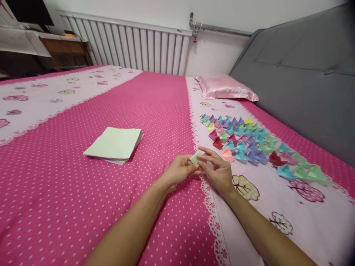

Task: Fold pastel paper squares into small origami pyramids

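Between my two hands is a small folded piece of pale green paper (195,157), held above the bed. My left hand (181,169) pinches its left side between thumb and fingers. On its right side, my right hand (215,168) has its thumb and fingers closed on the paper, covering part of it. To the right lie rows of small folded paper boats (241,140) in blue, purple, green, pink, red and yellow. Left of my hands rests a stack of square paper sheets (115,143), with pale green on top.
A pink dotted bedspread (155,107) with a pale printed band covers the bed. A pink pillow (226,87) lies by the grey headboard (299,70). Behind stand a white radiator (133,42) and a desk (61,46) with a monitor (30,13).
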The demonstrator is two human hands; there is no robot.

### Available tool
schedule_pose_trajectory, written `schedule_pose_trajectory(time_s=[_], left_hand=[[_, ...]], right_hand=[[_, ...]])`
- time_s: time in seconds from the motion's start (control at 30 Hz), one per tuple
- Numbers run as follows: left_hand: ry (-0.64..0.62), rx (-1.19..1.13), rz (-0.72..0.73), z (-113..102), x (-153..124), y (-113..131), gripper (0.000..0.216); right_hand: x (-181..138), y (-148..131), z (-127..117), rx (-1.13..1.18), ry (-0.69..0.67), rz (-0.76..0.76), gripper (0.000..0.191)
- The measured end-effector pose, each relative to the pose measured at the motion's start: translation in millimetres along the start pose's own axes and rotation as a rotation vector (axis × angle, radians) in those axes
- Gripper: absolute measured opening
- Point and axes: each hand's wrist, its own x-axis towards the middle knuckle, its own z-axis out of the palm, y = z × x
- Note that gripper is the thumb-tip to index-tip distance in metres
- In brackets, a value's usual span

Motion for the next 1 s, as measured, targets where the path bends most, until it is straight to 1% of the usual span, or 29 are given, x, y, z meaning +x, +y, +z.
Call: schedule_pose_trajectory(time_s=[0.1, 0.13, 0.23, 0.27, 0.37, 0.47, 0.53, 0.63, 0.73, 0.87, 1.0], left_hand=[[0.003, 0.106, -0.022, -2, 1, -3, 0.038], [0.003, 0.138, -0.030, -3, 2, -4, 0.038], [0.003, 0.219, -0.056, -7, 2, -7, 0.037], [0.007, 0.239, -0.068, -8, 3, -8, 0.036], [0.056, 0.307, -0.075, -10, 4, -11, 0.032], [0.112, 0.444, -0.031, -12, 4, -11, 0.029], [0.113, 0.499, -0.016, -11, 3, -10, 0.027], [0.092, 0.484, -0.021, -9, 2, -9, 0.027], [0.095, 0.413, -0.047, -7, 2, -9, 0.031], [0.080, 0.368, -0.076, -8, 4, -9, 0.034], [0.036, 0.387, -0.052, -9, 2, -7, 0.034]], right_hand=[[0, 1, 1, 0.131, 0.046, 0.132, 0.037], [0, 1, 1, 0.152, 0.038, 0.174, 0.037], [1, -2, 1, 0.146, -0.004, 0.212, 0.015], [2, -3, 0, 0.145, -0.013, 0.215, 0.011], [2, -6, 0, 0.214, -0.009, 0.262, 0.010], [2, -7, 0, 0.288, 0.009, 0.306, 0.011], [2, -6, 0, 0.317, 0.022, 0.341, 0.013], [3, -5, 1, 0.360, 0.043, 0.407, 0.015], [3, -4, 1, 0.388, 0.033, 0.440, 0.016], [2, -4, 1, 0.344, 0.015, 0.421, 0.017], [2, -4, 0, 0.330, 0.035, 0.403, 0.021]])
